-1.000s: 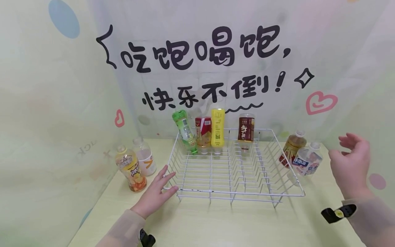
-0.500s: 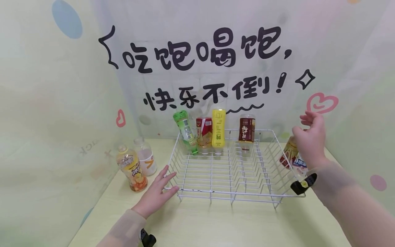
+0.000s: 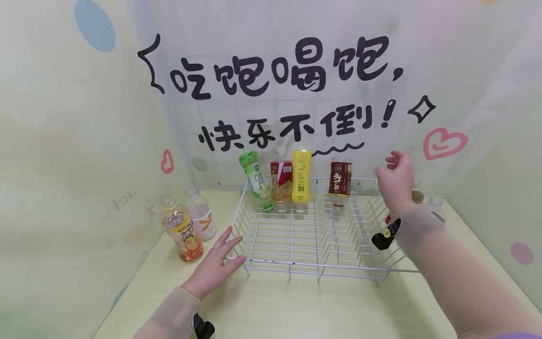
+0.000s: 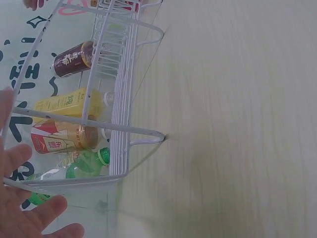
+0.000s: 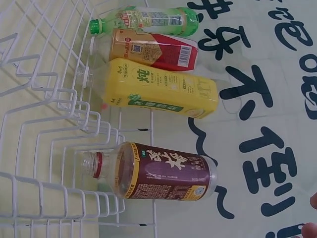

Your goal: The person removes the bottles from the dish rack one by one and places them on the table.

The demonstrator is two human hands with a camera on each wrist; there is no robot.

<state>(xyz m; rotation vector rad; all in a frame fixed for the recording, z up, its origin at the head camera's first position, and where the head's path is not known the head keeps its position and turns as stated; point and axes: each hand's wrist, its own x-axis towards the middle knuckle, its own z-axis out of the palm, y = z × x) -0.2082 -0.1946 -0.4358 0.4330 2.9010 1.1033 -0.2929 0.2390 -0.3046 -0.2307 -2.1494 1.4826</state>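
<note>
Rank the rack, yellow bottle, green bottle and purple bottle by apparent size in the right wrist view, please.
Rack
Purple bottle and yellow bottle: too alike to rank
Green bottle

Left fingers spread at a white wire rack that holds four bottles

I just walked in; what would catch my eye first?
Probably the big black Chinese lettering across the back wall. Below it, a white wire rack holds four bottles neck-down along its back edge, the yellow bottle brightest. The left hand is at the rack's front left corner.
</note>
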